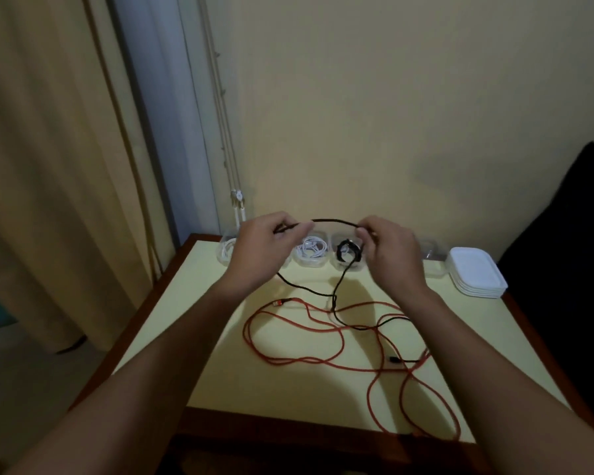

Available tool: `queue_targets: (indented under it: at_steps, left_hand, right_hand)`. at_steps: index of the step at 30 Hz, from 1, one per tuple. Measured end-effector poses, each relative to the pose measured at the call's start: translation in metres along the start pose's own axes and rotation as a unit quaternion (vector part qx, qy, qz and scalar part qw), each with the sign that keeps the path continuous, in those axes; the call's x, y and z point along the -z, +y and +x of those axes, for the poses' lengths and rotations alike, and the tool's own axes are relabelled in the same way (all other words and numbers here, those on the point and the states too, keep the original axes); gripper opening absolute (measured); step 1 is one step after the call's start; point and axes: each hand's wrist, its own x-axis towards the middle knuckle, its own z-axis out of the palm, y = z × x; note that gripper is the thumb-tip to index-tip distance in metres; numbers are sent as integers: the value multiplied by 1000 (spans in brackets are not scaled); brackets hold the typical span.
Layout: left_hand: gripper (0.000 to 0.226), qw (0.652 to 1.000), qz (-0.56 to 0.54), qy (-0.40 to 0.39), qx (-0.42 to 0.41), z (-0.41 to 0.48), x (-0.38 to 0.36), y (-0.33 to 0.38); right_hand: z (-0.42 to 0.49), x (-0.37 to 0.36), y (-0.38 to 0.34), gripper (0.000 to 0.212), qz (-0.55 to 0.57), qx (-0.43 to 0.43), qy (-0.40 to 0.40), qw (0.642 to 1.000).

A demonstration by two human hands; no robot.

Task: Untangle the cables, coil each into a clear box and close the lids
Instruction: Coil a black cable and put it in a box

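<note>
Black cable (pixel 333 221), left hand (pixel 264 248), right hand (pixel 391 252), seemingly pinching

Black cable (pixel 333 221) upper centre, plain red cable (pixel 288 362) below it, on a pale yellow table (pixel 220 371) with a dark brown edge. Clear boxes (pixel 309 264) hold white cables (pixel 311 250) and a black coil (pixel 347 252). Lid stack (pixel 477 276) white, wall (pixel 391 97) beige, curtain (pixel 48 166) cream.

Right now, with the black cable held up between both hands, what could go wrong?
1. The black cable, pinched by the left hand and right hand, crosses the red cable on the table; lifting may drag it or tighten the tangle.
2. Its hanging run passes the open box holding a black coil; a tug could tip it.
</note>
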Motion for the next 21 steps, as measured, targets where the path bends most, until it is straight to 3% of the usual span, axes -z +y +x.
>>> queue_targets:
  at_steps: [3, 5, 9, 12, 15, 18, 21]
  left_hand:
    - [36, 997, -33, -9, 76, 4, 16, 3]
    - [37, 993, -60, -11, 99, 9, 18, 8]
    - [31, 995, -65, -46, 60, 13, 3, 33]
    - [29, 992, -67, -103, 30, 9, -13, 52]
    - [37, 985, -105, -129, 38, 2, -17, 60]
    - [38, 975, -117, -155, 111, -6, -8, 63]
    - [30, 929, -240, -192, 208, -16, 4, 57]
  right_hand:
    - [0, 27, 18, 13, -6, -88, 8, 996]
    - [-3, 41, 22, 15, 19, -102, -54, 993]
    - [-12, 61, -11, 15, 214, -91, -206, 951]
    - [-19, 66, -35, 23, 315, -93, -181, 927]
    - [-33, 71, -37, 24, 335, -94, -146, 926]
    - [-55, 73, -15, 26, 290, -129, -76, 945]
    - [-84, 79, 15, 26, 287, -223, -31, 931]
